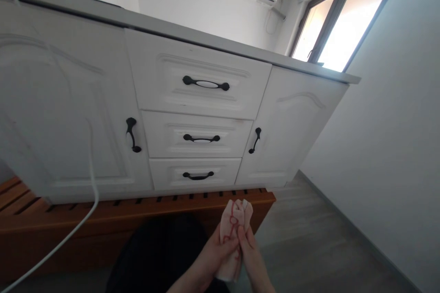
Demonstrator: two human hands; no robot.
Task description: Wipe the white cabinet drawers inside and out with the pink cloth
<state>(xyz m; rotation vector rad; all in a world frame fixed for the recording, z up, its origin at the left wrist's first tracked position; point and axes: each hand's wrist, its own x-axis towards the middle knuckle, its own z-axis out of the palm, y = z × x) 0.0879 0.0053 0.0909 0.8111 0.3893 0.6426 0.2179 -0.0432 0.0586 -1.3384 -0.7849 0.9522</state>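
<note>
White cloth [237, 217] with red marks stands bunched between both hands, low in the view, just in front of the orange slatted platform [137, 213]. The left hand [215, 252] pinches its near side, fingers closed on it. The right hand [253, 252] presses the other side, fingers also gripping the cloth. It looks mid-fold. A further fold would call for one hand to hold while the other shifts. The drawers [195, 135] behind are shut.

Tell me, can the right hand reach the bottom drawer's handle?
Probably yes. Nothing stands between the right hand and the bottom drawer's handle, just open air above the wooden bench. But that hand and the left hand are both gripping the cloth.
</note>
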